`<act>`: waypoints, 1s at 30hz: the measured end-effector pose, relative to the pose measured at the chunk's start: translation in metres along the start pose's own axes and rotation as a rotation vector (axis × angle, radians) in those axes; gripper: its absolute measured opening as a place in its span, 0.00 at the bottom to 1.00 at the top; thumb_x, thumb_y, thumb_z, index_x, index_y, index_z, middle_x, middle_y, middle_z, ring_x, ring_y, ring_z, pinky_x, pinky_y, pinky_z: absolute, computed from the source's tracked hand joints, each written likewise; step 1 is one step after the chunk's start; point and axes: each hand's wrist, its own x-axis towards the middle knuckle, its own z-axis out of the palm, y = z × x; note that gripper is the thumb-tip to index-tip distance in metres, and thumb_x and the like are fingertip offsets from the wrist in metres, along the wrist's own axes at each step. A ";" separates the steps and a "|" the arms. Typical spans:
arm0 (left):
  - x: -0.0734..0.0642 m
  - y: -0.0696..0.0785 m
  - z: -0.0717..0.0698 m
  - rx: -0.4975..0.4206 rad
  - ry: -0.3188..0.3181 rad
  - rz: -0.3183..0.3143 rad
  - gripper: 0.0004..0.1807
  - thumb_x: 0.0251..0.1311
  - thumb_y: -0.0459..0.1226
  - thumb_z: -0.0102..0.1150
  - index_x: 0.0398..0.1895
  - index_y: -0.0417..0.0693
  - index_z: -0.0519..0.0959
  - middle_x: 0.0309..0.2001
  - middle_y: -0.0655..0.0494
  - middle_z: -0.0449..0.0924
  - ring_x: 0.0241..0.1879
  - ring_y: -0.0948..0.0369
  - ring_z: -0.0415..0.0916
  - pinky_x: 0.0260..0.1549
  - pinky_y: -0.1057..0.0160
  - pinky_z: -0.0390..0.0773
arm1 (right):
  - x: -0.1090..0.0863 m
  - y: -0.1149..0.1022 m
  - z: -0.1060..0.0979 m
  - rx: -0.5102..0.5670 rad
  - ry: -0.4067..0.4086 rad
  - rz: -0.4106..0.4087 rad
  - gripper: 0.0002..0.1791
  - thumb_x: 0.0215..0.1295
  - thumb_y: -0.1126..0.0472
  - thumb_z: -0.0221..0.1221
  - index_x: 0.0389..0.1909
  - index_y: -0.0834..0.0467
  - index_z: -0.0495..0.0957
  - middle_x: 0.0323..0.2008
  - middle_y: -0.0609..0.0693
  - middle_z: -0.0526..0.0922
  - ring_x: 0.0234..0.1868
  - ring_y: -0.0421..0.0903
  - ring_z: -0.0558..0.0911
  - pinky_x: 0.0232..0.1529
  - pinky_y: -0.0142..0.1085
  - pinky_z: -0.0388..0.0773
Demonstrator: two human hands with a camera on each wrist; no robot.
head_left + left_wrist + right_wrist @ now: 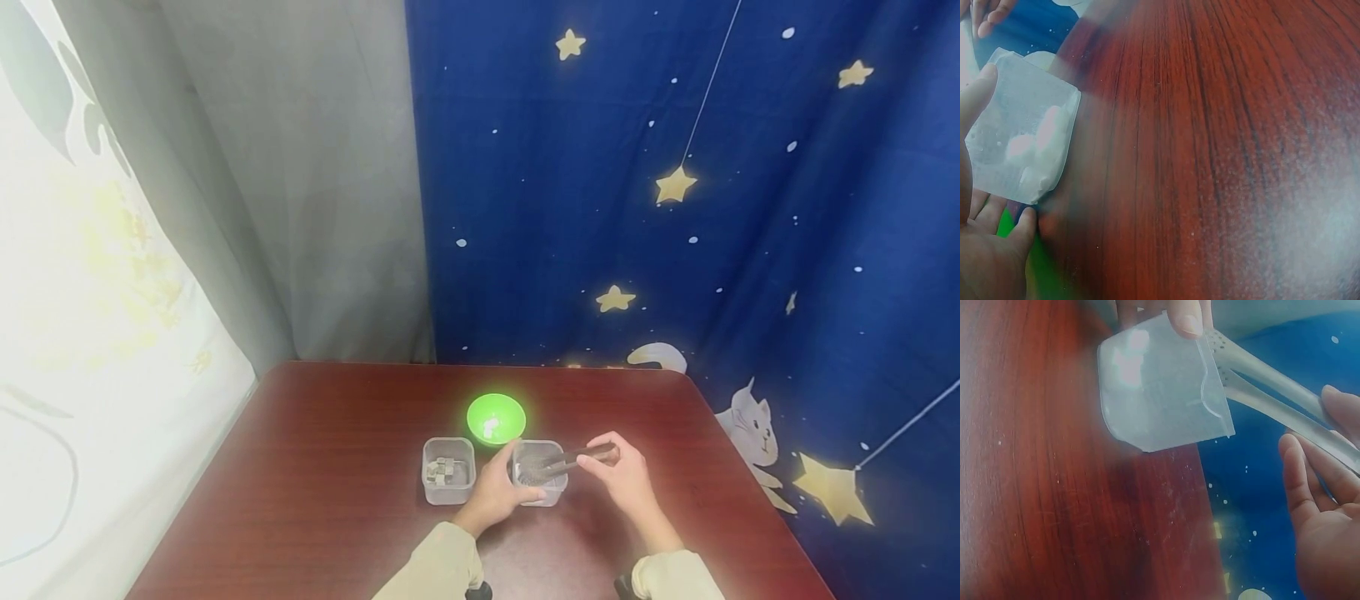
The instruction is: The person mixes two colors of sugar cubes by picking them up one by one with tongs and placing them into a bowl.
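Note:
My left hand [497, 492] grips a clear plastic container [551, 494], thumb on the near side and fingers on the far side. White lumps [1047, 147] show through its wall in the left wrist view; their kind cannot be told. Metal tongs [1272, 403] slant into the container's mouth from the right, held between the thumb and fingers of my right hand [626, 479]. The perforated heads of the tongs are at the rim in the right wrist view. Whether anything sits between them is hidden.
A second clear container [448, 496] with several pale and greyish blocks [441, 471] stands left of my left hand. Behind the two containers is a green bowl [510, 412] holding small white pieces [491, 427]. All stand on the reddish-brown wooden table [337, 467], with curtains behind.

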 end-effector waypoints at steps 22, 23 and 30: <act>0.000 0.000 -0.001 -0.008 -0.009 -0.032 0.54 0.38 0.52 0.79 0.71 0.47 0.63 0.57 0.53 0.76 0.54 0.55 0.74 0.56 0.50 0.70 | 0.001 -0.004 -0.001 -0.022 -0.081 0.033 0.13 0.51 0.64 0.73 0.35 0.57 0.79 0.27 0.50 0.84 0.29 0.45 0.83 0.28 0.36 0.78; 0.000 0.000 -0.001 -0.010 -0.008 -0.031 0.54 0.38 0.52 0.79 0.71 0.47 0.63 0.57 0.52 0.76 0.54 0.54 0.74 0.56 0.49 0.70 | 0.001 -0.005 -0.001 -0.026 -0.083 0.038 0.13 0.51 0.64 0.72 0.34 0.57 0.79 0.27 0.50 0.84 0.29 0.45 0.83 0.28 0.36 0.78; -0.001 -0.001 0.000 -0.006 -0.005 -0.021 0.54 0.39 0.51 0.78 0.71 0.48 0.63 0.59 0.50 0.76 0.54 0.53 0.75 0.56 0.49 0.71 | -0.002 -0.004 0.000 -0.045 -0.070 0.057 0.12 0.51 0.65 0.72 0.34 0.57 0.79 0.27 0.50 0.83 0.29 0.45 0.83 0.28 0.36 0.78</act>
